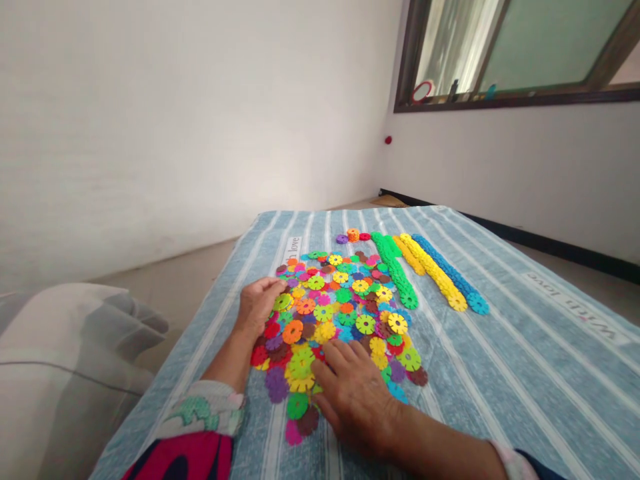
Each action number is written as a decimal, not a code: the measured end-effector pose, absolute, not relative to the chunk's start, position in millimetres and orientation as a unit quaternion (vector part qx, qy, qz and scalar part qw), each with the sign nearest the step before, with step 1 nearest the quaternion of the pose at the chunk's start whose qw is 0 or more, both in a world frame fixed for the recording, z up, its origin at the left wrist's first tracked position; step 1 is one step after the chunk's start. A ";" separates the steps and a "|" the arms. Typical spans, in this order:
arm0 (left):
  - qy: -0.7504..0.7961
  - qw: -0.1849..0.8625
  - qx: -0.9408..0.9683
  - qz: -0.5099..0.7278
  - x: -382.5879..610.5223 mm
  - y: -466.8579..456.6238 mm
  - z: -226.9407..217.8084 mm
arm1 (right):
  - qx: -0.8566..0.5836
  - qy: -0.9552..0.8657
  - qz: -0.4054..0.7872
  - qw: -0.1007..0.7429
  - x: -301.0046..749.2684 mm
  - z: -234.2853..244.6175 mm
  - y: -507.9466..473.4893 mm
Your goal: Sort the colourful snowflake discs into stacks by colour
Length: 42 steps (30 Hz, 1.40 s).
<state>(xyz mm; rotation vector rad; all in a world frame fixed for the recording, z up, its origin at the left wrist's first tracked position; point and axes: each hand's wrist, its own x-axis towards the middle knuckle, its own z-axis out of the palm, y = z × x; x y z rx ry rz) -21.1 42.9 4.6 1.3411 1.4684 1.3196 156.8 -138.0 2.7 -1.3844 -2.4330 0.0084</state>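
A wide spread of slotted plastic discs (323, 313) in many colours covers the middle of the striped cloth, many overlapping. At its left edge, my left hand (257, 307) has its fingers drawn together at the tips; whatever they pinch, if anything, is hidden. Just beside those fingertips lies a yellow-green disc (283, 302). My right hand (357, 390) is low over the near part of the spread, palm down, with bent fingers and the thumb apart from them. Near its thumb and forefinger are more yellow-green discs (302, 362). Its palm side cannot be seen.
Right of the spread lie rows of overlapping discs: a green row (395, 270), a yellow row (433, 270) and a blue row (450, 273), with a shorter orange-yellow row (411, 255) between. Behind stands a small orange stack (353, 235). Pale draped fabric (65, 360) is at left.
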 end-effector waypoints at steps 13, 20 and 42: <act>0.584 0.357 0.527 0.503 -19.1 40.2 6.9 | -0.539 -0.816 -0.036 0.207 185.8 -2.8 -154.6; 0.587 0.339 0.539 0.500 -20.4 41.2 7.1 | -0.415 -0.875 0.012 0.251 178.6 -2.2 -149.8; 0.614 0.314 0.542 0.480 -17.1 35.2 17.5 | -0.500 -0.820 0.020 0.277 200.6 6.3 -123.0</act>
